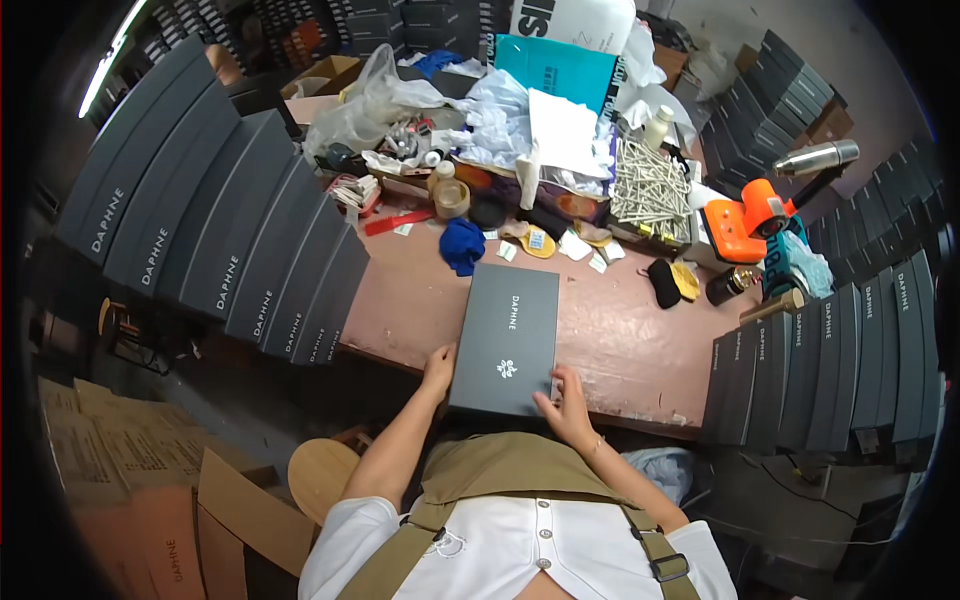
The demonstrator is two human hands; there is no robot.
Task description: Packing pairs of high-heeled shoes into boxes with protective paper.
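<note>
Apron (520, 468) below; left hand (439, 368) gripping box (505, 335), right hand (570, 410) half-open against it — slacken, and it might tip off the table (640, 350)!

Tabletop (645, 360) free R of box (505, 335); L stack (215, 215) blocks, prob. tight behind.

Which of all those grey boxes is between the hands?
The single dark grey rectangular box at the pinkish tabletop's front edge; the other grey boxes are stacked.

Pinkish table (640, 350) bearing grey box (503, 335), blue cloth (462, 247)
</note>
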